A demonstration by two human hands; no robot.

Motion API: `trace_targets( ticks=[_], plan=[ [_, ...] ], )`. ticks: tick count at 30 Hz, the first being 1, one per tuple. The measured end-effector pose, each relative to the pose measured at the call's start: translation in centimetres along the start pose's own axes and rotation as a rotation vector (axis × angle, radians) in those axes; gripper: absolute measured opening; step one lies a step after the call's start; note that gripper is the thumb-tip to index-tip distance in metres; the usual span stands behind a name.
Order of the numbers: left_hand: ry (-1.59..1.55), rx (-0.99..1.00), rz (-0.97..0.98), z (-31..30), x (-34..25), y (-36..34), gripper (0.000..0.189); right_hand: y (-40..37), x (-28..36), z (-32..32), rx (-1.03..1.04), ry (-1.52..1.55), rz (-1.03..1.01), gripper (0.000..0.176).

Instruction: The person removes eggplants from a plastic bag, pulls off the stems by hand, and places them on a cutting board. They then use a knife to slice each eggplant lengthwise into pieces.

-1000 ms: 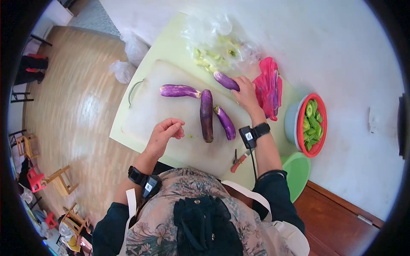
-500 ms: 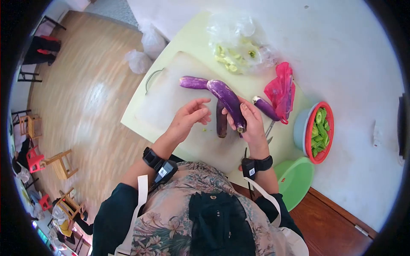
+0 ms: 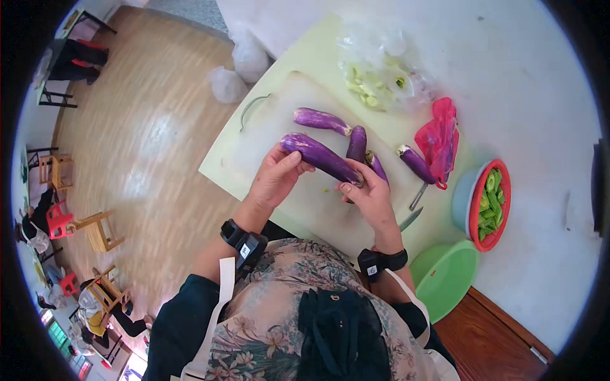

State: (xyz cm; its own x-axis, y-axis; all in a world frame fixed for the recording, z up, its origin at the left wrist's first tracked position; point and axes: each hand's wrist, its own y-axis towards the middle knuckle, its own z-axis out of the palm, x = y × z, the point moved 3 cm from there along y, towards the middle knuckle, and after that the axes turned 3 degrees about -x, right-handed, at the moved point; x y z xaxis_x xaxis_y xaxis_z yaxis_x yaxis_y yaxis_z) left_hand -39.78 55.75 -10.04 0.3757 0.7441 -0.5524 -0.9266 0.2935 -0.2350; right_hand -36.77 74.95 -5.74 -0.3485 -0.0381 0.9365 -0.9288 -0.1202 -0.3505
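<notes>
A long purple eggplant (image 3: pixel 321 157) is held level between my two hands above the white cutting board (image 3: pixel 254 155). My left hand (image 3: pixel 277 178) pinches its left end with thumb and fingers. At the other end, my right hand (image 3: pixel 370 195) grips the tip near the stem. Behind it on the board lie a lighter eggplant (image 3: pixel 322 119), a darker eggplant (image 3: pixel 357 143) and a third one (image 3: pixel 377 166), partly covered by my right hand. A knife (image 3: pixel 412 216) rests to the right of that hand.
Right of the board, another eggplant (image 3: pixel 416 164) lies by a pink plastic bag (image 3: pixel 438 136). A clear bag (image 3: pixel 375 70) with pale green pieces sits at the back. Cut green vegetables fill a red basket (image 3: pixel 474 219) in a blue basin; a green basin (image 3: pixel 467 270) stands nearer.
My left hand has closed on the eggplant's free end, where before it was apart from it. The eggplant has turned flatter, and the whole view has shifted slightly.
</notes>
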Motion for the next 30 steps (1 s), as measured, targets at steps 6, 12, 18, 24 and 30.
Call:
trace_targets(
  ticks=[6,12,18,24,30],
  plan=[
    [0.037,-0.026,-0.006,-0.9,-1.5,-0.6,0.053,-0.7,-0.2,0.1,-0.049,0.143,-0.054,0.046],
    [0.055,-0.072,0.012,-1.3,-1.5,-0.8,0.044,-0.4,0.4,0.2,-0.052,0.111,-0.110,0.041],
    [0.089,-0.093,-0.045,-1.7,-1.9,-1.0,0.036,-0.2,-0.4,-0.2,-0.109,0.059,-0.078,0.032],
    [0.111,-0.075,-0.055,-2.9,-1.5,-1.1,0.042,-0.2,-0.2,-0.6,-0.167,0.060,-0.068,0.031],
    [0.121,-0.095,-0.071,-2.9,-1.4,-1.2,0.035,0.1,-0.4,-0.8,-0.230,0.041,-0.062,0.033]
  ],
)
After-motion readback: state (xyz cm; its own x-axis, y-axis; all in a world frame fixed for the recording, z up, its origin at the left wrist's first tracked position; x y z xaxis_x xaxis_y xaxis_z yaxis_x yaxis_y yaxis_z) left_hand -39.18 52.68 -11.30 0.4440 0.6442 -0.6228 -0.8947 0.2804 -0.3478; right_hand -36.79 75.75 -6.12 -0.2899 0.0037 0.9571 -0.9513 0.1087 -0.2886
